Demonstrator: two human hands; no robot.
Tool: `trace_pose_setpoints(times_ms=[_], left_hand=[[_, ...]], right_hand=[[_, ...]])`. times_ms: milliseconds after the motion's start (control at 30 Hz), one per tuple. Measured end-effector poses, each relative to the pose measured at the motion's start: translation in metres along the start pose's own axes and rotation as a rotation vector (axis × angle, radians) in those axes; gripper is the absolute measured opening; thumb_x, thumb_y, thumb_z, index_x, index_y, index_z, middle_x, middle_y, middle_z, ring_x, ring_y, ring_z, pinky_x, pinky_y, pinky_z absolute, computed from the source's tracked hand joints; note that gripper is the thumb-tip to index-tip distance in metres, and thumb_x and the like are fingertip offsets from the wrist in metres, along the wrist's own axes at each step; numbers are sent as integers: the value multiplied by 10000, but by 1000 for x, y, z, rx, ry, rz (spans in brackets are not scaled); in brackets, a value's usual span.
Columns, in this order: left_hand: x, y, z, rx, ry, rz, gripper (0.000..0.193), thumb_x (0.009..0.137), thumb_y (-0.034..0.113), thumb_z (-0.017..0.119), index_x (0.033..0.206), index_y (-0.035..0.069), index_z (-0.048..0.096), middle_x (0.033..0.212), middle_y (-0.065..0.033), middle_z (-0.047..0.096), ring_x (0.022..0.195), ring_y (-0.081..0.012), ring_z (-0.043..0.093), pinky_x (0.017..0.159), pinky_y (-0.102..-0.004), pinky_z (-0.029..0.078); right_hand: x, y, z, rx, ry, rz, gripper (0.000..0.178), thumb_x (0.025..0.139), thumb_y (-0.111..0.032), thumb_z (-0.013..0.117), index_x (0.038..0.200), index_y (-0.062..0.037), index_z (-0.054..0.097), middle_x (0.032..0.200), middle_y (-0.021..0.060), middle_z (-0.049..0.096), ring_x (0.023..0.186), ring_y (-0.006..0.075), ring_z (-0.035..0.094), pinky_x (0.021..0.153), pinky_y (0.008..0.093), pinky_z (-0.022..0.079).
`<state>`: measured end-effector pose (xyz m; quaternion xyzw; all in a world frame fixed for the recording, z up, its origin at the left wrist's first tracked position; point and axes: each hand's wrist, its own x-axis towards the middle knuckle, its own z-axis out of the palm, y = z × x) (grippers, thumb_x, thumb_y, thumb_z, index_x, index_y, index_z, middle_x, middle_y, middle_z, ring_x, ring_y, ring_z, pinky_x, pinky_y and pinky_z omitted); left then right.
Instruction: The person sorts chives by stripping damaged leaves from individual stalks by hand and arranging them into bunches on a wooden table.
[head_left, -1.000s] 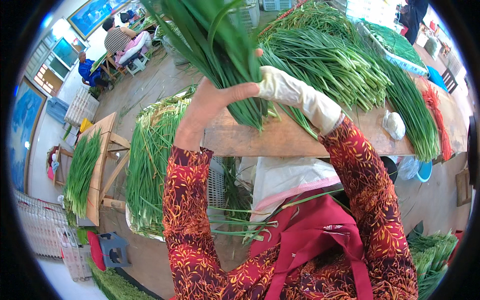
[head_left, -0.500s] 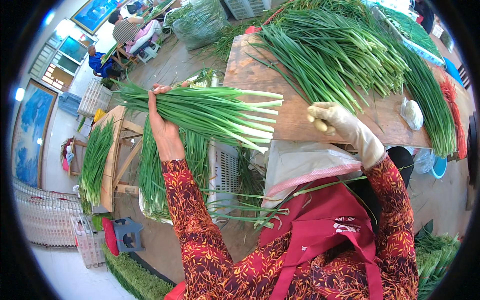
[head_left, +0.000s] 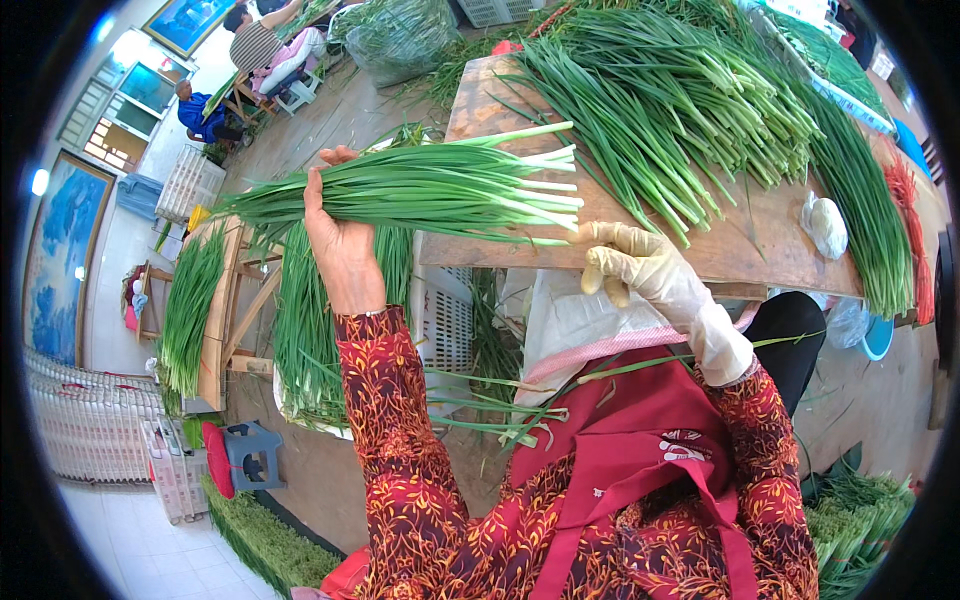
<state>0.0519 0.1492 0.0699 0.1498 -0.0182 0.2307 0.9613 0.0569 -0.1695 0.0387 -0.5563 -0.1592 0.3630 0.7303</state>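
Observation:
My bare left hand (head_left: 342,245) is wrapped around a bundle of garlic chives (head_left: 450,188), held up over the left edge of the wooden table (head_left: 765,245). The leaf tips point left; the pale stem ends fan out to the right. My right hand (head_left: 655,283), in a cream-coloured glove, is just below and right of those ends, its fingers bent but apart, with nothing visible in them. Beyond it, a large heap of chives (head_left: 690,110) covers much of the table. A few loose stalks (head_left: 510,415) lie across my red apron (head_left: 620,430).
A white crate (head_left: 445,320) stands below the bundle, beside more chives (head_left: 310,330). At left is a wooden stand with chives (head_left: 195,310). A wrapped white lump (head_left: 823,228) and red ties (head_left: 905,225) lie on the table's right. Two people sit at the back left.
My right hand has moved left and down toward the stem ends, and its curled fingers have loosened. The bundle in my left hand has shifted slightly up and right.

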Motion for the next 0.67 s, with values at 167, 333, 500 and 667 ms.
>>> trace_pose_setpoints(times_ms=[167,333,500,667], left_hand=[[-7,-2,-1,29,1,5,212,761,80,546,946,13,468,930,-58,531,954,-238,486,891,-435,367],[-22,-22,9,152,84,138,234,802,164,502,987,28,461,946,-33,531,978,-226,476,889,-429,365],[-31,-29,3,290,67,256,290,812,234,501,1058,86,459,1013,20,508,1053,-178,432,890,-437,362],[-26,-43,-13,257,93,294,389,802,266,521,1125,90,397,1068,17,490,1091,-188,407,902,-492,335]], right_hand=[[24,-2,13,65,-73,61,431,793,-274,559,1131,-30,453,636,32,571,486,67,502,386,168,352],[41,0,22,109,66,23,295,819,-243,523,1015,-23,527,535,72,560,328,88,437,336,177,336],[45,2,25,124,68,-50,233,825,-238,514,911,-31,579,560,44,565,368,74,451,374,172,350],[39,-2,55,73,-214,-98,213,817,-260,525,904,-79,596,685,13,596,540,69,533,496,170,407]])
